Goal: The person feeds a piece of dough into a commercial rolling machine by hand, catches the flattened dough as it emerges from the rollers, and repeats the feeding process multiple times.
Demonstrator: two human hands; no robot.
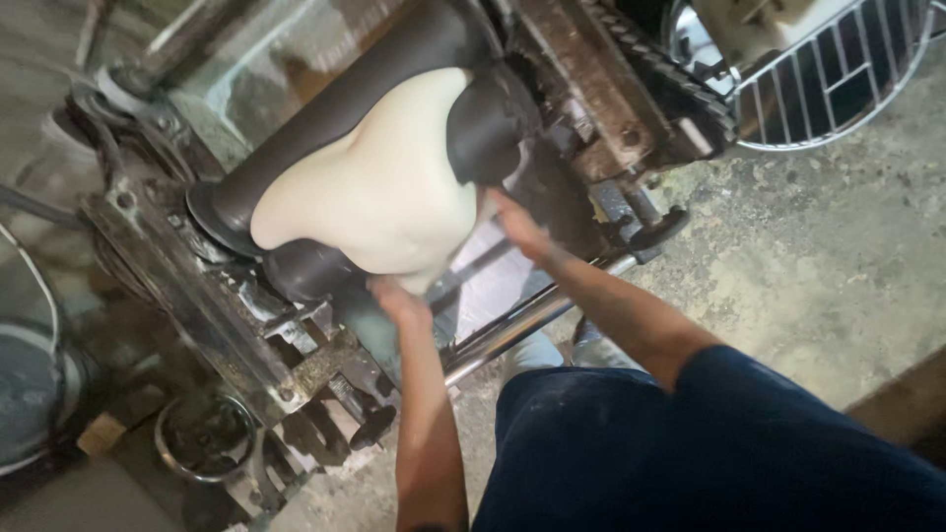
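**Pale dough sheet coming off dark rollers, both hands at its lower edge**

Cream-coloured dough [379, 192] hangs in a broad, smooth sheet at the centre of the frame, draped over the black upper roller [325, 113] and sagging toward the lower roller [301, 268] of a worn, rusty rolling machine [197, 286]. The left hand [396, 299] sits at the bottom tip of the sheet, just below centre, fingers curled up under the dough; whether they pinch it or only support it cannot be told. The right hand [519, 227] lies to the right of centre, flat against the sheet's right edge, fingers spread rather than clenched.

Judging from this, the step in hand is guiding or catching the sheet as it passes the rollers. The next move seems to call for even support under the soft mass, with fingertips kept well away from the nip between the rollers.

A shiny steel bar [517, 320] crosses just beneath both forearms and crowds the reach. A wire guard [838, 79] fills the upper right, a small tin of dark stuff [205, 435] sits at lower left, and a grey bucket [25, 394] is at the left edge, on rough concrete floor [818, 256].
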